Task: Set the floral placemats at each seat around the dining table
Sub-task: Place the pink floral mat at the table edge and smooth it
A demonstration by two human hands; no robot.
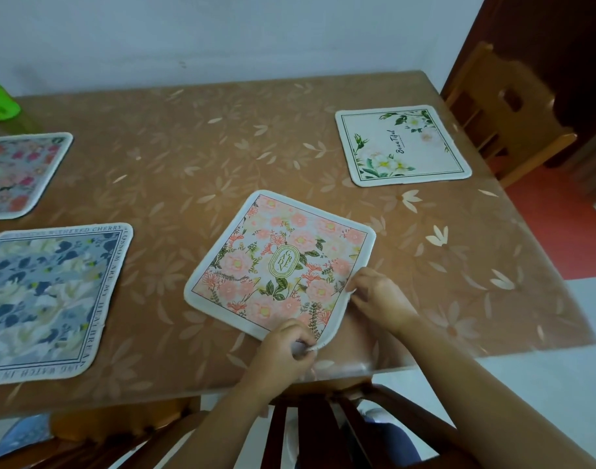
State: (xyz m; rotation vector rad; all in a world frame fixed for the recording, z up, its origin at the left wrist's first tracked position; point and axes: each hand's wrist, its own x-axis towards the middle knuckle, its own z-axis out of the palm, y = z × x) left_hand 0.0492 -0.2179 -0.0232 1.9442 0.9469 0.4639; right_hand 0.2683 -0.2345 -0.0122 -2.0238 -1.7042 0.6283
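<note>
Placemats lay on the table (pixel 323 106); the pink placemat (pixel 276 265) sat skewed at lower centre. Your left hand (pixel 283 353) pinched its near corner and your right hand (pixel 377 296) pinched its right edge. Releasing it then would likely have left it crooked, overhanging the table edge. Its label read "GARDEN GREEN"; the white placemat (pixel 403 145), upper right, read "Beautiful".
</note>
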